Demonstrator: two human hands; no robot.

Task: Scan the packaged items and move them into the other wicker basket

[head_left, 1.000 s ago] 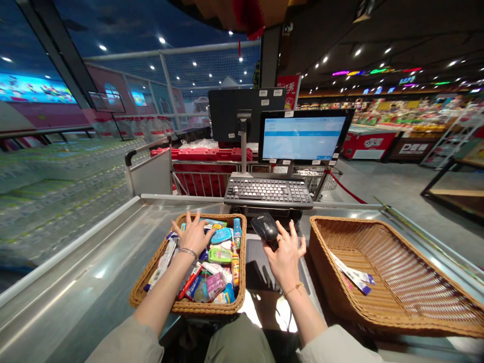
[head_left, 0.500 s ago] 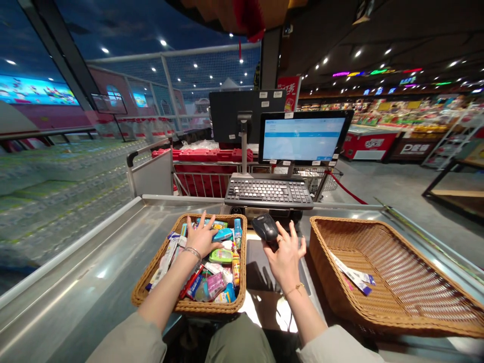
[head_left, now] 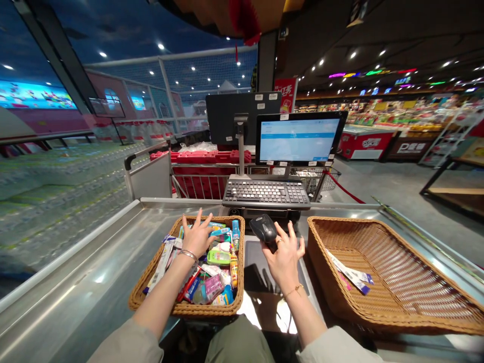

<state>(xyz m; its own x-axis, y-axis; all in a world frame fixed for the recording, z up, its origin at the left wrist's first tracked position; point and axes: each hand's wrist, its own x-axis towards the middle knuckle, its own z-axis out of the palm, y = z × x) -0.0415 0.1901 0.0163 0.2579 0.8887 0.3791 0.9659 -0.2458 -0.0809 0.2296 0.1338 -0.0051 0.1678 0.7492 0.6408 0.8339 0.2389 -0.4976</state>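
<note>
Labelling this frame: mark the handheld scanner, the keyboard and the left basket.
handheld scanner (head_left: 263, 230), head view, on its dark head.
keyboard (head_left: 265, 192), head view, middle of the keys.
left basket (head_left: 204, 309), head view, on its near woven rim.

Tan woven basket (head_left: 151, 282), black scanner (head_left: 263, 229)

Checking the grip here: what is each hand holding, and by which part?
The right hand holds the black scanner by its handle. The left hand rests spread on items in the left basket, gripping nothing visible.

Left basket (head_left: 151, 282) crammed with goods; right basket (head_left: 397, 262) mostly open. Keyboard (head_left: 265, 192) blocks ahead; bare table (head_left: 94, 272) free far left.
</note>
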